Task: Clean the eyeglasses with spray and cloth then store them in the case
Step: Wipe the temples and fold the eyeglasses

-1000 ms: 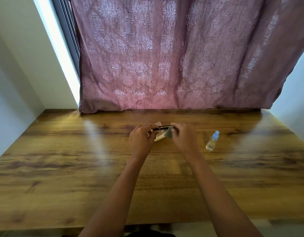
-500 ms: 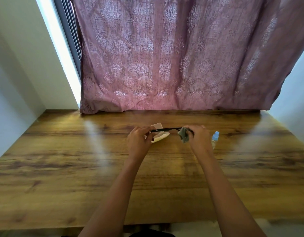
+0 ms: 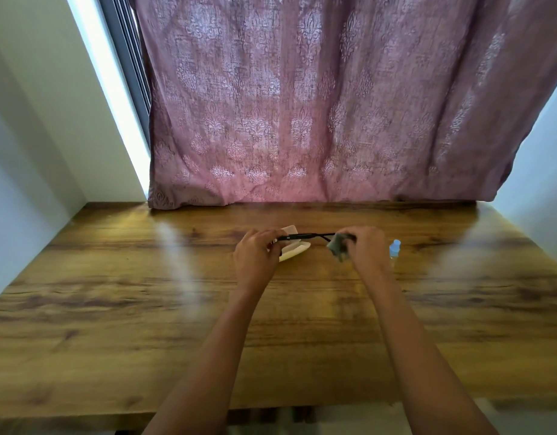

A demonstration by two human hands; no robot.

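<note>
Mauve patterned curtain point(image 3: 333, 105) fills the back, hem reaching the far edge of a wood-grain table point(image 3: 114, 309); pale walls either side, bright window strip point(image 3: 114, 98) at left. Both bare forearms reach in from the near edge to the middle-far part of the table. Left hand point(image 3: 255, 255) has fingers curled, pinching the left end of the eyeglasses point(image 3: 305, 236). Right hand point(image 3: 368, 249) has fingers curled, gripping a bunched grey cloth point(image 3: 336, 246) round the right end of the eyeglasses. Eyeglasses are black-framed, held roughly level between the two hands, lifted off the table, above the case; lenses too small to make out. Case point(image 3: 294, 249) is pale cream, lies on the table just past the left hand, partly hidden by it, looks open. Spray bottle point(image 3: 394, 248) is small, clear with a blue cap, on the table just right of the right hand, mostly hidden behind it
</note>
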